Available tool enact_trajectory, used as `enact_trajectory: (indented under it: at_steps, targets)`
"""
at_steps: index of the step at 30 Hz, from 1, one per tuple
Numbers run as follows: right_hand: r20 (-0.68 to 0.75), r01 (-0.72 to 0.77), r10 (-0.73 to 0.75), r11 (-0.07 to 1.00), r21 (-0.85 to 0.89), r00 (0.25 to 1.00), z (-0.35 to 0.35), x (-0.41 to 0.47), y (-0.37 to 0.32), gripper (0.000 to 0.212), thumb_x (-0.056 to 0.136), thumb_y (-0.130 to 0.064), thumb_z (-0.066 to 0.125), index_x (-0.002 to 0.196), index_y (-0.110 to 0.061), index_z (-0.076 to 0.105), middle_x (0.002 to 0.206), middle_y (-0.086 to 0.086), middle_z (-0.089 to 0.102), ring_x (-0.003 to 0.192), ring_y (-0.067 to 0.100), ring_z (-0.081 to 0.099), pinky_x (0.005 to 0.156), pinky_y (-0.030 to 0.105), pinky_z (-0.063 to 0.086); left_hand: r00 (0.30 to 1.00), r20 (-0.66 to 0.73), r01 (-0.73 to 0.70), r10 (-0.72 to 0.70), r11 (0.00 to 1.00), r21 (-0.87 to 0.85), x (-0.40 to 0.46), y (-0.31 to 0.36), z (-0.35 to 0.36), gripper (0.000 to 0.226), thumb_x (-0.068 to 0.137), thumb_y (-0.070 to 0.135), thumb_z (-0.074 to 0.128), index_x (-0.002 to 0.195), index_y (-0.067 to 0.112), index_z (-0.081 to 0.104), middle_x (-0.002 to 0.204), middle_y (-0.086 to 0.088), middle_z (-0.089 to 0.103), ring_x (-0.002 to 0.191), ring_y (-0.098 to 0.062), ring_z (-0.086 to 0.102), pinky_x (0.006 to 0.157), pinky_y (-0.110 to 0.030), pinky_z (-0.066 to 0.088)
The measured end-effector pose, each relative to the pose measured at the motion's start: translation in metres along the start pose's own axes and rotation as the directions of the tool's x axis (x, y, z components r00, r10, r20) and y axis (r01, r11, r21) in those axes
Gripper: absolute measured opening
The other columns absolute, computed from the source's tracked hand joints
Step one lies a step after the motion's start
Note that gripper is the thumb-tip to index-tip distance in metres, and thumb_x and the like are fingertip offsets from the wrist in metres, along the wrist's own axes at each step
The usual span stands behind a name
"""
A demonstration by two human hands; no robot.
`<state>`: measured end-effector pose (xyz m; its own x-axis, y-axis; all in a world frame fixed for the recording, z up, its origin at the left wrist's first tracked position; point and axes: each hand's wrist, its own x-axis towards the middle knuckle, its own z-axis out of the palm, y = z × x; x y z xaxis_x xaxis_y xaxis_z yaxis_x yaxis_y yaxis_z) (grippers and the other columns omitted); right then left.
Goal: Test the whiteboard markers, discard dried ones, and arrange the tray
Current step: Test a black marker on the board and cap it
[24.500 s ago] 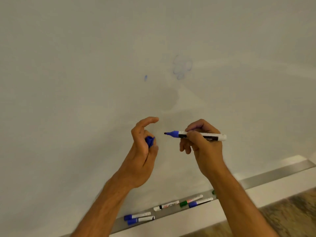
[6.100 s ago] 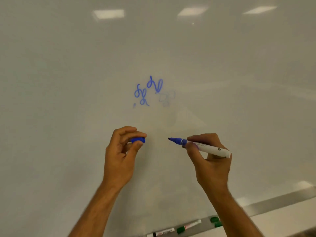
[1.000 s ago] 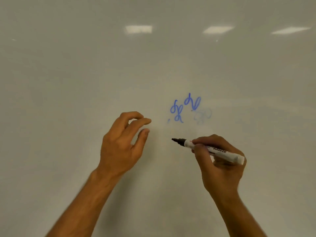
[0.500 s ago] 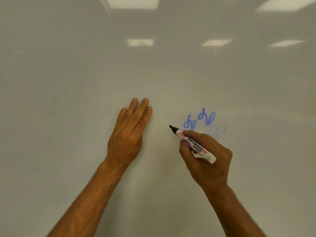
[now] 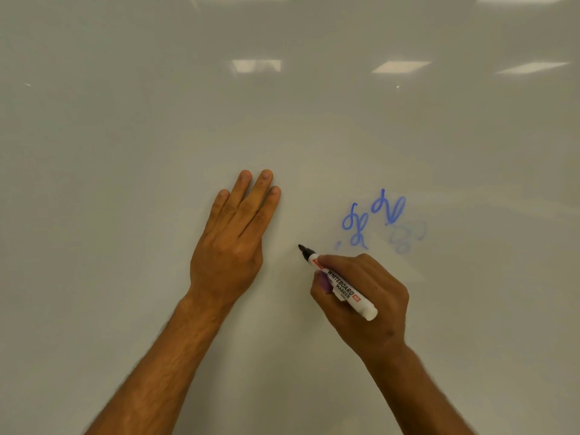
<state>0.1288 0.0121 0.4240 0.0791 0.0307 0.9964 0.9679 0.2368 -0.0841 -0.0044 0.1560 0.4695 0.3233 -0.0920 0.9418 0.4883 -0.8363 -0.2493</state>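
"WHITEBOARD MARKER" in black print along the white marker (image 5: 343, 288) barrel.

Whiteboard (image 5: 125, 152) bare left, above; blue scribbles (image 5: 373, 221) right.

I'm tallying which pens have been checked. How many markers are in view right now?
1. A white-barrelled whiteboard marker with a black tip is gripped in the right hand, tip towards the glossy whiteboard. The tray is out of frame, so others may be unseen.
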Motion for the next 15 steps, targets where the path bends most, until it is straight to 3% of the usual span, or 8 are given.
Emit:
enact_trajectory:
  at_steps: [9,15]
  targets:
    - [-0.027,-0.102,0.102,0.995,-0.013,0.994,-0.014,-0.013,0.008,0.010,0.082,-0.015,0.068,0.084,-0.008,0.076,0.074,-0.004,0.069,0.064,0.006,0.059,0.067,0.010,0.044,1.000,-0.017,0.011,-0.011,1.000,-0.013,0.000,0.001,0.000,0.059,0.089,-0.015,0.047,0.145,0.004,0.041,0.153,-0.012,0.036,0.146,-0.030,0.026,0.121,-0.045,0.019]
    - [-0.122,-0.072,0.066,0.996,-0.051,0.990,-0.018,0.014,0.012,0.012,0.086,-0.013,0.067,0.086,-0.006,0.077,0.076,-0.005,0.068,0.067,0.003,0.056,0.071,0.008,0.043,1.000,-0.019,0.019,-0.020,1.000,-0.024,0.000,0.002,0.000,0.059,0.089,-0.015,0.046,0.144,0.004,0.042,0.153,-0.012,0.036,0.146,-0.030,0.026,0.121,-0.045,0.019]
